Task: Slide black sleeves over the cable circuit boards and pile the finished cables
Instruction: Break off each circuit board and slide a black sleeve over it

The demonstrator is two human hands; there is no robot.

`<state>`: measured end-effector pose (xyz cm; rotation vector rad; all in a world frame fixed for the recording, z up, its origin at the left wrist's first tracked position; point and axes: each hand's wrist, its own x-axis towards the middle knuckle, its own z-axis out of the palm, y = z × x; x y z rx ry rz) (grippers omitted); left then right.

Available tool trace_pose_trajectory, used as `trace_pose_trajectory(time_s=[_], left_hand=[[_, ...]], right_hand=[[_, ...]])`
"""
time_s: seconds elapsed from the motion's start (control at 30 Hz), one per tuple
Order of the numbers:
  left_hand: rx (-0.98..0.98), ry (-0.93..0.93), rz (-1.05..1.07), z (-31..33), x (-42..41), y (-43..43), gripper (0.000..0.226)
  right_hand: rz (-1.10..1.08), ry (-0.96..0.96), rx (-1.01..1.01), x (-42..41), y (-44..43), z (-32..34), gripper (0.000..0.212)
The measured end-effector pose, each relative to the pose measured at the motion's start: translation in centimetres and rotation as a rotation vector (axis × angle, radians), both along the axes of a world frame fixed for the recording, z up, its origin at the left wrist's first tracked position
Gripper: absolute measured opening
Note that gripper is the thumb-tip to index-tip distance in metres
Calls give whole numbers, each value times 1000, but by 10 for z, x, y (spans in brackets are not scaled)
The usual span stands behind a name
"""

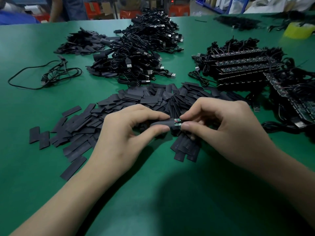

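Note:
My left hand [129, 126] pinches a black sleeve [163, 123] between thumb and fingers. My right hand [219, 126] pinches the small green circuit board [177, 123], whose end shows just right of the sleeve's mouth. The board is partly inside the sleeve. Both hands hover over a spread of loose flat black sleeves [136, 97] on the green table [153, 193]. A tall pile of black USB cables [143, 53] lies behind. Rows of bare circuit boards with cables [242, 67] are stacked at the right.
A second heap of sleeves [81, 43] lies at the back left, and a loose looped cable [46, 75] at the left. A yellow tape roll [298, 30] sits far right. More boards and cables [293, 99] crowd the right edge. A person stands beyond the table's far side.

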<state>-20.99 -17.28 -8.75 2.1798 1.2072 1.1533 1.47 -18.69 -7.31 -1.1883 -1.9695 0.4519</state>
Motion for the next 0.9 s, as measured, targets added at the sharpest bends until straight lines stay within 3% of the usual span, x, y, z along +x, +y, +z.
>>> trace_pose_trajectory(time_s=[0.23,0.43,0.9], left_hand=[[26,-40,-25,-1,2,-1,19],[-106,-204,-43,1,5,-4,17],[73,-106,-72,-1,4,-4,20]], right_hand=[[34,-56,177,1,-1,-1,6],[44,-79,274,5,-1,2,7],[98,-55,287,6,2,-2,6]])
